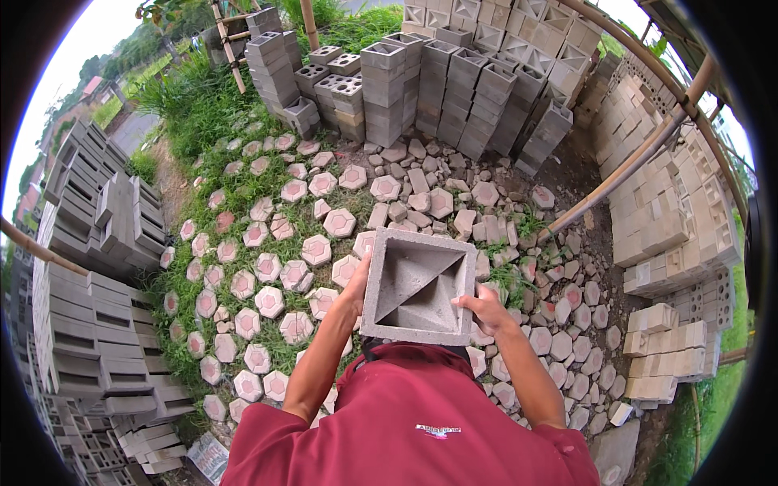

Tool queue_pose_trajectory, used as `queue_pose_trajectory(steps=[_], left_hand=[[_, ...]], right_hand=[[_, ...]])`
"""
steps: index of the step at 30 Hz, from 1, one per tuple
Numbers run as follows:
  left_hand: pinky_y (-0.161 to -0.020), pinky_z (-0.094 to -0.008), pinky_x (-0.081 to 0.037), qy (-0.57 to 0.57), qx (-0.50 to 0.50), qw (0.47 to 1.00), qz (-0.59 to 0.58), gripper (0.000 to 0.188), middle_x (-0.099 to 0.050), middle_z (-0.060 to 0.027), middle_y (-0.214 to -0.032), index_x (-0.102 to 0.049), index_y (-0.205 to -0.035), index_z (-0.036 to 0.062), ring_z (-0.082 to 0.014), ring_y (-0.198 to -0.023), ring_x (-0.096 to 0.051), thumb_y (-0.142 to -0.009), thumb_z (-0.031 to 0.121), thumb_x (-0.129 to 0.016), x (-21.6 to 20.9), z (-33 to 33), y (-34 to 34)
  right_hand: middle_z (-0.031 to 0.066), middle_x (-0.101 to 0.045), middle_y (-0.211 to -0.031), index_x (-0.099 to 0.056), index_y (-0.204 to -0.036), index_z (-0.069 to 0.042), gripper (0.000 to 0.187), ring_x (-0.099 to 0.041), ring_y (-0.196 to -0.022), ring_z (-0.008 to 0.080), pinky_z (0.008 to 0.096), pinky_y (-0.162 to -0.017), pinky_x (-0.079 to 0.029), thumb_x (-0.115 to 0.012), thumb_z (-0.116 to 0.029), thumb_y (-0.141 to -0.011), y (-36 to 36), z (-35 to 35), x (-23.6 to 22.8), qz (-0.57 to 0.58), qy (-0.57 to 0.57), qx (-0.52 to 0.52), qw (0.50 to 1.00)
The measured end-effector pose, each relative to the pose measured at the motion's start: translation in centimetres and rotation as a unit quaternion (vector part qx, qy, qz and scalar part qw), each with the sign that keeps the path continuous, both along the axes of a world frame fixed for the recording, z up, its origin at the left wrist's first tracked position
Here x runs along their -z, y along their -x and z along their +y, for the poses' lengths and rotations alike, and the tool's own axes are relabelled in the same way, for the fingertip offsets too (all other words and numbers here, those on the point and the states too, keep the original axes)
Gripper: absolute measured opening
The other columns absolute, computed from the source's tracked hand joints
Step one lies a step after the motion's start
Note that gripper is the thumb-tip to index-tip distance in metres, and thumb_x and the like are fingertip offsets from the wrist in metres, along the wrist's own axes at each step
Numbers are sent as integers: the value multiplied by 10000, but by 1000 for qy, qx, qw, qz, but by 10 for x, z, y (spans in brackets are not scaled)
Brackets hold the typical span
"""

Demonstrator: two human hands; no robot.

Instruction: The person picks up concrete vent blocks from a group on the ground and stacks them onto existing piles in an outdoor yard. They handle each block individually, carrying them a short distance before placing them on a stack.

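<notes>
Both hands grasping one block: left hand [354,289] flat along its left outer wall, fingers pointing away from the body; right hand [486,309] on the right wall, thumb lying over the rim, other fingers mostly hidden behind the side. The grey concrete block [419,283] is square-framed, a diagonal web running from upper right to lower left between two triangular hollows, hollow face up toward the camera, slightly tilted. It sits in the middle of the view, right in front of the person's torso, over the paving; near edge just beyond the hem of the dark red shirt [429,413], forearms either side. Ground: hexagonal pavers [317,249] with reddish centres, grass between them on the left, broken stone pieces [417,180] further out and to the right. Beyond, upright stacks of grey hollow blocks [382,89], with a wall of diagonal-web blocks [489,36] behind. Left side: piled slotted blocks [93,332], printed sheet [209,456] on the ground near their lower end. Right side: tall pile of paler blocks [681,219], shorter pile [668,352] nearer the person, bamboo pole [620,166] slanting down to the ground.
</notes>
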State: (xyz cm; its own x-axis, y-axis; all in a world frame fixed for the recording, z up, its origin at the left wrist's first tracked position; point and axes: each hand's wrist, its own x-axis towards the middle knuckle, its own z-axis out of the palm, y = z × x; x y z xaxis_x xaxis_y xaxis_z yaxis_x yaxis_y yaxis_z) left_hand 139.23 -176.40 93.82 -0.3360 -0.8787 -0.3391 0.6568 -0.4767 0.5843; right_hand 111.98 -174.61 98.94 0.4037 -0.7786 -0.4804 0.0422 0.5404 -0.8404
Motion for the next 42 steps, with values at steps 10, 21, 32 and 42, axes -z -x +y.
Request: queue_pose_trajectory(steps=[10, 21, 32, 42], left_hand=[[-800, -335, -490, -88, 47, 982, -163, 617, -600, -73, -1102, -514, -1290, 93, -178, -912, -571, -944, 577, -350, 52, -223, -25], [-942, -400, -405, -70, 83, 977, -184, 704, -558, -139, -1207, -497, -1252, -5, -228, -1066, -548, -938, 593, -299, -3, -512, -79], [-1006, -591, -276, -194, -177, 960, 97, 601, -506, -151, -1294, -534, -1246, 103, -359, -1197, -434, -827, 521, -430, 62, -648, -24], [-955, -592, -333, -245, -72, 958, 133, 500, -581, -98, -1176, -582, -1160, 97, -326, -1077, -505, -822, 441, -449, 85, -851, -84]], right_hand=[[71, -602, -923, -504, -1093, 4, 302, -621, -791, 168, 382, -667, -549, -569, 7, -798, 3, -205, 72, -8, -77, -73, 994], [73, -575, -884, -487, -1065, -19, 281, -606, -799, 192, 433, -672, -536, -571, -29, -797, -15, -474, 74, -110, -119, 14, 987], [77, -567, -806, -519, -905, -8, 171, -593, -710, 210, 459, -579, -534, -597, 13, -754, -41, -681, 93, -2, -70, 148, 987], [84, -565, -855, -528, -967, -4, 229, -593, -788, 234, 482, -692, -528, -571, 39, -746, -114, -830, 86, 13, -135, 274, 952]])
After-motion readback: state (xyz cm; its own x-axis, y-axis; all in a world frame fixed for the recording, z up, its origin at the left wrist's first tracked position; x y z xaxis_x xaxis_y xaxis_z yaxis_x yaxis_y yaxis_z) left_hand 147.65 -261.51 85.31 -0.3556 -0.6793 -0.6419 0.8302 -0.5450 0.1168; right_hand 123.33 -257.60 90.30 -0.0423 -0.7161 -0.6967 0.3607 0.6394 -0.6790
